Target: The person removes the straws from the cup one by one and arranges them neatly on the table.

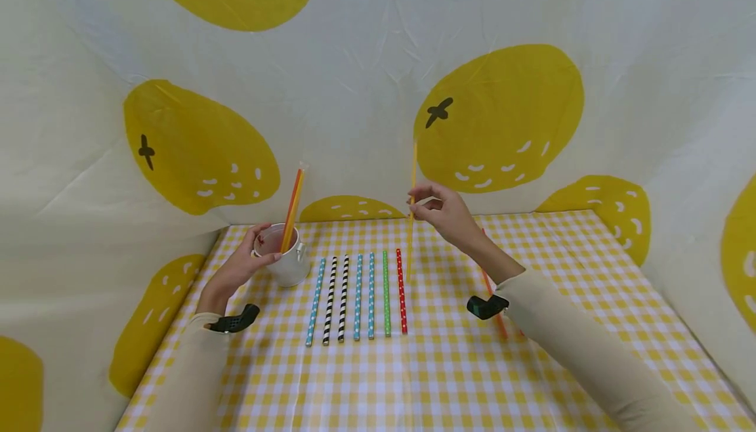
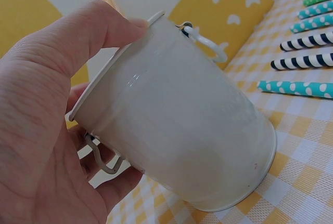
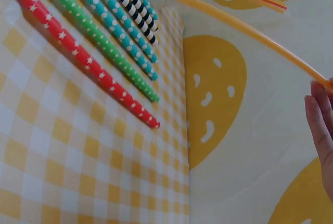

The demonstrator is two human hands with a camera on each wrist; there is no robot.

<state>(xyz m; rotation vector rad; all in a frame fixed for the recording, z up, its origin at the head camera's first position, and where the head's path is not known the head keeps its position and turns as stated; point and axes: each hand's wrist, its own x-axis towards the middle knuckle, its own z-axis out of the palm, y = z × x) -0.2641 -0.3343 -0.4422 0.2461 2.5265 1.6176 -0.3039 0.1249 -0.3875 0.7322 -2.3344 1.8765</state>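
Observation:
My left hand (image 1: 237,266) grips a small white metal bucket (image 1: 293,269) at its rim, thumb on one side and fingers around the other. A small loop handle (image 2: 208,44) shows on the bucket's side in the left wrist view. Red-orange and yellow straws (image 1: 294,205) lean together inside the bucket and stick out of its top. Over the table, right of the bucket, my right hand (image 1: 441,214) pinches a yellow-orange straw (image 1: 415,166) between thumb and fingers. This straw stands nearly upright, its lower part hanging below the fingers; it looks translucent in the right wrist view (image 3: 250,30).
Between the hands lies a row of patterned paper straws: blue dotted (image 1: 315,302), black-and-white striped (image 1: 329,301), green dotted (image 1: 386,294) and red with white stars (image 1: 401,291). An orange-red straw (image 1: 487,282) lies partly beneath my right forearm. A lemon-print curtain (image 1: 354,90) hangs behind the checked tablecloth (image 1: 354,386).

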